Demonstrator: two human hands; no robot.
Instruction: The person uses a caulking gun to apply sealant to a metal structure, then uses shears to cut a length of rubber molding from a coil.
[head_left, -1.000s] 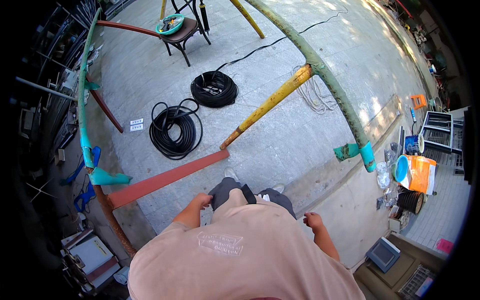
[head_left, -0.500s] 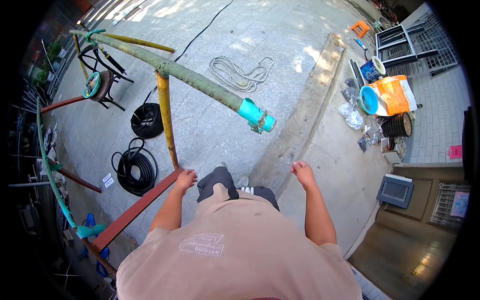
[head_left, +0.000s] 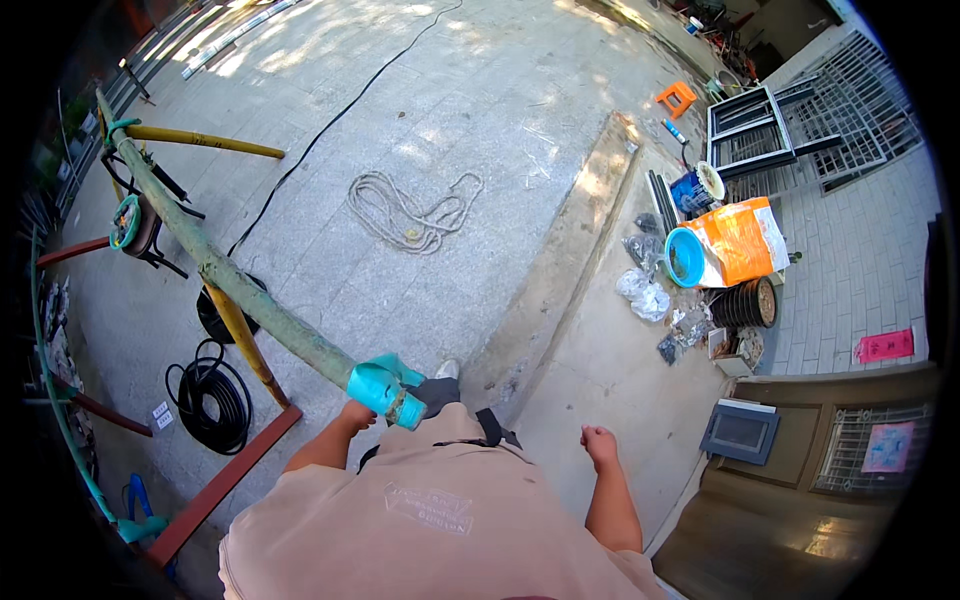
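Observation:
My left hand (head_left: 357,413) hangs beside the near end of a long green pole (head_left: 262,305); its fingers look curled, partly hidden, with nothing visible in them. Teal wrapping (head_left: 383,387) covers that end of the pole, one flap standing loose. I cannot tell whether the hand touches it. Out to the right, my right hand (head_left: 600,444) is loosely closed in the air, holding nothing. A yellow leg (head_left: 247,345) props the pole, its foot meeting a red-brown beam (head_left: 225,483) on the left.
Coiled black hose (head_left: 210,405) and a chair (head_left: 143,235) are at left. Pale rope (head_left: 410,215) lies ahead. A low concrete ledge (head_left: 555,265) runs along the right. Beyond it are a blue basin (head_left: 684,257), an orange bag (head_left: 740,243), an orange stool (head_left: 676,98) and metal frames (head_left: 745,130).
I have moved forward along the ground, so the pole's wrapped end is now close to my body, over my left hand. The rope and ledge appear nearer. Both hands stay loosely closed.

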